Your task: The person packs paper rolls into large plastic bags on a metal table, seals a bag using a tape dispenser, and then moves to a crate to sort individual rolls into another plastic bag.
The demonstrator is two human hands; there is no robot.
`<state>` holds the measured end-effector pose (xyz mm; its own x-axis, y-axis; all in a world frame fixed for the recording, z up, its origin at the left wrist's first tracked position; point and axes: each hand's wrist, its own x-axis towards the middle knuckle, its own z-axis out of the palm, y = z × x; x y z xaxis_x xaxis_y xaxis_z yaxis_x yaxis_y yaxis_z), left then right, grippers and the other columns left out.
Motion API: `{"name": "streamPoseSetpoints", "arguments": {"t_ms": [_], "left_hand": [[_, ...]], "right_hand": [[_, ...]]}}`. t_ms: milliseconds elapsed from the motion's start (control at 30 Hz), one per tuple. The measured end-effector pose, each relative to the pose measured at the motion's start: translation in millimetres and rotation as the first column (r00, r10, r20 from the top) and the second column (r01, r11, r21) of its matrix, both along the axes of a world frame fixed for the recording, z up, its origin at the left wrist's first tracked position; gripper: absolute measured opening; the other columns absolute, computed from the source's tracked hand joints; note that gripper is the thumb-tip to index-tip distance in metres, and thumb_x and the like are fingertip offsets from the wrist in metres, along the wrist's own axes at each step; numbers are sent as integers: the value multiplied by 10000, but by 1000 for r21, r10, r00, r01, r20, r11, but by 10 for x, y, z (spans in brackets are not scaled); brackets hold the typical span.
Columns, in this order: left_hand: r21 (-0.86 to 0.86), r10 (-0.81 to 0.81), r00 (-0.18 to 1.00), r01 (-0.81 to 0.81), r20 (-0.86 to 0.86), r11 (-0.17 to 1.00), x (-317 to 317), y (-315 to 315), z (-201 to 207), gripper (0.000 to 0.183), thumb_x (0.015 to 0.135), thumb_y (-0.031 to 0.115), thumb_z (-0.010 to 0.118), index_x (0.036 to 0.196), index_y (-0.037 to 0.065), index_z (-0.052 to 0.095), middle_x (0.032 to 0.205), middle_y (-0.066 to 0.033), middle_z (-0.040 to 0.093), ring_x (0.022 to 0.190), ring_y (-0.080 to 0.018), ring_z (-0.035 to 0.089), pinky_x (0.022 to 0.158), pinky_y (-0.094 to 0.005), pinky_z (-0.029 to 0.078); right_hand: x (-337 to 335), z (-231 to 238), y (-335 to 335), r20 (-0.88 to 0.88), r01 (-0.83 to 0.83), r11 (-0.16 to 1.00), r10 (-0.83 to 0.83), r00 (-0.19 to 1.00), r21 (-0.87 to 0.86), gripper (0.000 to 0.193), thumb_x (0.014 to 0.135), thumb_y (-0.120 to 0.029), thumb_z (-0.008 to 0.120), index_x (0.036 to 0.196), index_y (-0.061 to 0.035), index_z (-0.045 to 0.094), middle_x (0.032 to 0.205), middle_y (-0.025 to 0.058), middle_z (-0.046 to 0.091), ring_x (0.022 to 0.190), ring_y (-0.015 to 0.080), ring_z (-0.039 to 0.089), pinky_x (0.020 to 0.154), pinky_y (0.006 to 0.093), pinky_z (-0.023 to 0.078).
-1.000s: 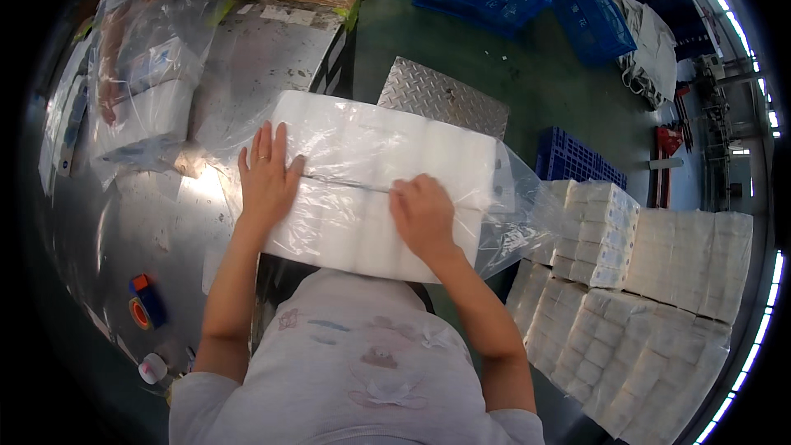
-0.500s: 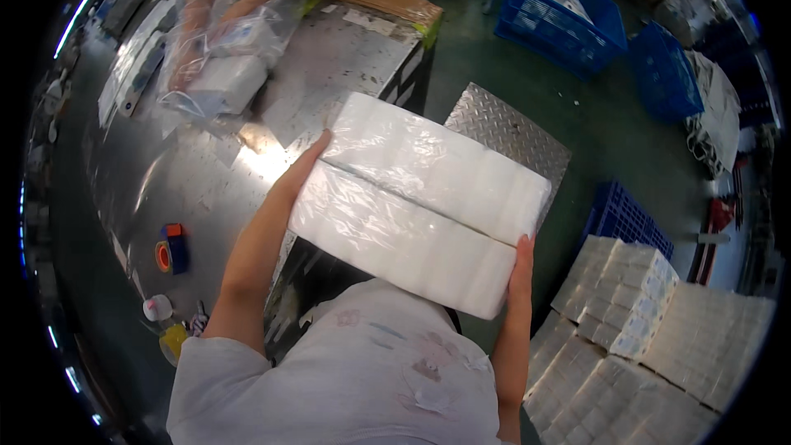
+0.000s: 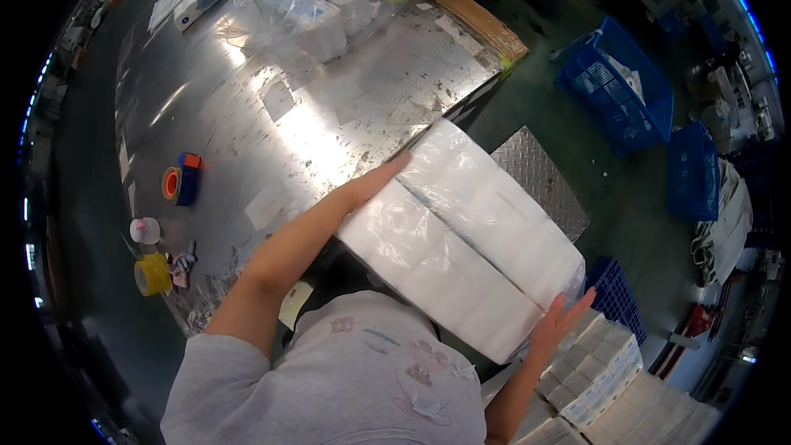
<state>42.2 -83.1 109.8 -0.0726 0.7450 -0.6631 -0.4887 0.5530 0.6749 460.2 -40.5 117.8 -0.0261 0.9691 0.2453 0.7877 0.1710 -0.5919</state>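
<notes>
A large white two-row pack of what looks like tissue (image 3: 461,222), wrapped in clear film, is held slantwise in front of my body, beside the table's corner. My left hand (image 3: 383,181) grips its far left end, the fingers mostly hidden beneath. Against the near right end rests my right hand (image 3: 560,319), with its thumb and some fingers spread out. The pack is braced between both hands. Its underside is hidden.
On the metal table (image 3: 222,132) are a tape dispenser (image 3: 183,180), yellow tape roll (image 3: 152,274) and clear bag of white packs (image 3: 317,12). A person stands at the far edge. Blue crates (image 3: 618,91), a checkered metal plate (image 3: 544,184) and stacked white packs (image 3: 589,367) lie right.
The view has shifted. The pack sits further right and slants more steeply, with both hands still on it. My right hand's fingers have spread. The other person's arms have mostly left view.
</notes>
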Motion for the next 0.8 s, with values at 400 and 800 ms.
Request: {"name": "streamPoseSetpoints", "arguments": {"t_ms": [400,800], "left_hand": [[201,77,731,84,-678,976,-700,-1448,-580,428,877,322,544,1172,11,556,1085,-171,626,1015,-264,595,882,-331,455],[-80,-376,-246,-736,-894,673,-2723,-3861,-792,471,788,220,630,1196,25,498,1230,-179,501,1175,-339,433,966,-482,300]], "right_hand": [[-782,192,-314,610,-172,968,247,752,-180,523,927,-295,449,1379,-56,337,1427,219,282,1333,352,243,1063,512,180],[-2603,573,-1233,-276,-485,874,463,842,-15,336,932,-143,457,1196,60,506,1203,174,536,1108,277,501,986,359,357]]}}
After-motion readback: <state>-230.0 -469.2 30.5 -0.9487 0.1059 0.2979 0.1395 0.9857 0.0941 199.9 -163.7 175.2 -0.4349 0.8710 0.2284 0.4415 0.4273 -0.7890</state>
